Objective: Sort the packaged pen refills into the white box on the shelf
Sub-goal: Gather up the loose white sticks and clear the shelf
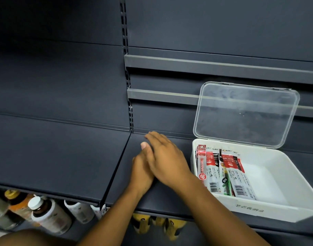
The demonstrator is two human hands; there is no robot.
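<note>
Head view: dark grey metal shelf (63, 162) with a slotted upright (124, 32) and two grey horizontal rails (170, 63) on the back panel. White rectangular plastic box (269, 208) sits on the shelf at right, front edge overhanging slightly toward camera, faint printed label on its front wall. Its clear hinged plastic lid (246, 114) stands open, leaning back against the rear panel. Packaged pen refills (223, 173), long narrow sachets in red, white and black with barcodes, lie stacked lengthwise along the box's left side; right half of the box floor is bare.

Both hands are over the shelf just left of the box, not touching it. Right hand (167, 160) lies flat, palm down, fingers extended toward the back panel, crossing over the left hand (141, 173). Left hand is mostly covered by the right; only thumb and back of hand show, appears flat too. Neither hand visibly holds anything; can't tell if something is pinned under the palms.

Lower shelf, bottom left: white-capped brown bottles with labels (47, 213) lying on their sides, plus yellow-and-black packs (159, 224) under the shelf edge, blurred.
</note>
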